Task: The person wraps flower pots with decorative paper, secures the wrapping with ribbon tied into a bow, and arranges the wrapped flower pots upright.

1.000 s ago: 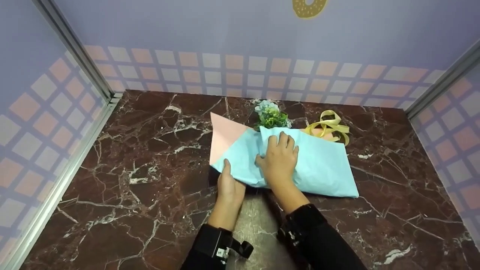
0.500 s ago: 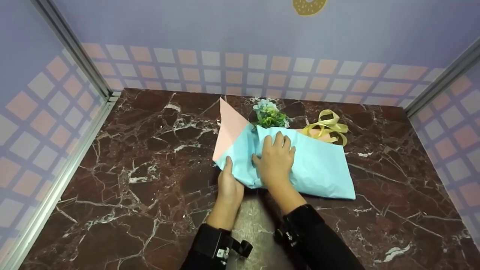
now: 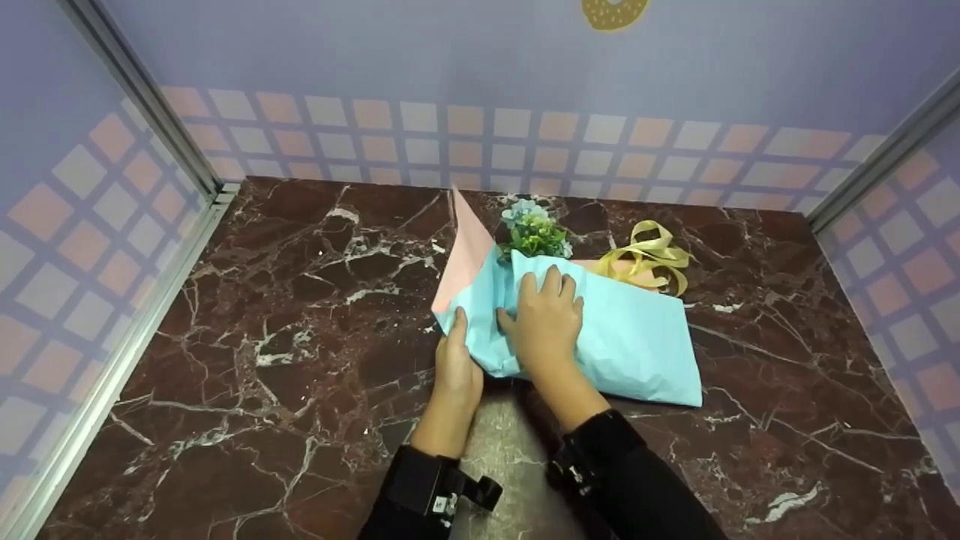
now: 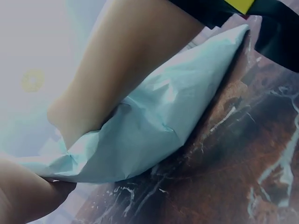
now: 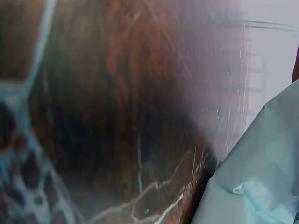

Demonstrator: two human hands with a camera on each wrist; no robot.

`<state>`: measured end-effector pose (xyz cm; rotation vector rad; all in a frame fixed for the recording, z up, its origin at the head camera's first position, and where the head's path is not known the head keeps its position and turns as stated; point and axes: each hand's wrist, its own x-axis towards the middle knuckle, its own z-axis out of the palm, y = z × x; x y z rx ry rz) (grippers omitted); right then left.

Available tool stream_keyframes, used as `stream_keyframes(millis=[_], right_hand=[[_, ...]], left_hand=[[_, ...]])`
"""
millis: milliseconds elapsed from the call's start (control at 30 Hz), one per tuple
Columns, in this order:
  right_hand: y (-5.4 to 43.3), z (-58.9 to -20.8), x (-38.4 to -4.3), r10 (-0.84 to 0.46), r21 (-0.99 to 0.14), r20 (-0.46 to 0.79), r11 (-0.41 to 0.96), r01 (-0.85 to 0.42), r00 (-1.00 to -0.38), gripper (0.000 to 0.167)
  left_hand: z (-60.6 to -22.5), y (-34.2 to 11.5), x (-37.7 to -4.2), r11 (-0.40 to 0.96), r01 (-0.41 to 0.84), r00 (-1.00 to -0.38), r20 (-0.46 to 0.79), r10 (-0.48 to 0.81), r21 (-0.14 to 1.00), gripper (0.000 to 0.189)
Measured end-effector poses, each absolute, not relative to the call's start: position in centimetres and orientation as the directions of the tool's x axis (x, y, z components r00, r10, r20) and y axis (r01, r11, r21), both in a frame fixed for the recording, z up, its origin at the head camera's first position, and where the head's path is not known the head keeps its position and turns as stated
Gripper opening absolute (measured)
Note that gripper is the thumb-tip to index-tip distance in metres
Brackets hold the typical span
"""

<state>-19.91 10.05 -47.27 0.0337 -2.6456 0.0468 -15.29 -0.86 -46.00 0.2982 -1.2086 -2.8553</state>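
Observation:
Light blue wrapping paper with a pink face is folded around a small bouquet. Blue and green flowers stick out of its far edge. My left hand holds the paper's lower left edge, thumb on top, other fingers hidden beneath. My right hand grips the middle of the bundle from above, its fingers bent over the folded paper. In the left wrist view, the right hand bears on the blue paper beyond the left hand. Only paper shows in the right wrist view, not the hand.
A loosely looped yellow ribbon lies behind the bundle on the right, by more pink paper. Everything rests on a dark red marbled tabletop. A checkered wall stands behind, with side panels left and right.
My left hand has lifted and turned the left flap inward, so the pink corner stands steeper and nearer the flowers. The whole bundle has turned slightly; the right hand has shifted a little left.

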Motion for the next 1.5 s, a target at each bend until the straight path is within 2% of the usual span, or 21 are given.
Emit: stream_keyframes(millis=[200, 367, 433, 667, 867, 1033, 1233, 1500], right_hand=[[10.5, -47.3, -19.8, -0.096, 0.017, 0.511, 0.995, -0.102, -0.854, 0.059], [11.5, -46.8, -19.7, -0.182, 0.025, 0.565, 0.979, -0.204, -0.804, 0.036], [12.0, -46.3, -19.7, -0.204, -0.006, 0.551, 0.969, -0.248, -0.809, 0.029], [13.9, -44.9, -19.7, -0.162, -0.205, 0.364, 0.947, -0.249, -0.917, 0.037], [15.0, -44.5, -19.8, -0.121, -0.338, 0.295, 0.914, -0.222, -0.948, 0.037], [15.3, -44.3, -19.8, -0.116, -0.353, 0.296, 0.909, -0.222, -0.948, 0.035], [15.0, -44.4, -19.6, -0.135, -0.330, 0.349, 0.909, -0.256, -0.927, 0.033], [14.9, -44.5, -19.7, -0.146, -0.311, 0.372, 0.911, -0.271, -0.917, 0.032]], left_hand=[[-46.4, -0.6, -15.2, -0.642, -0.026, -0.984, -0.134, -0.121, 0.766, 0.044], [-46.6, -0.7, -15.2, -0.616, -0.048, -0.988, -0.130, -0.088, 0.786, 0.043], [-46.6, -0.8, -15.2, -0.610, -0.056, -0.988, -0.132, -0.081, 0.790, 0.042], [-46.5, -0.6, -15.5, -0.623, -0.057, -0.991, -0.119, -0.058, 0.780, 0.038], [-46.7, -0.4, -15.7, -0.659, -0.074, -0.997, -0.068, 0.035, 0.748, 0.041], [-46.9, -0.3, -15.7, -0.644, -0.089, -0.995, -0.033, 0.098, 0.760, 0.038], [-46.8, -0.2, -15.8, -0.599, -0.126, -0.988, -0.048, 0.144, 0.791, 0.038], [-46.0, 0.2, -15.9, -0.445, -0.151, -0.971, -0.050, 0.232, 0.882, 0.046]])
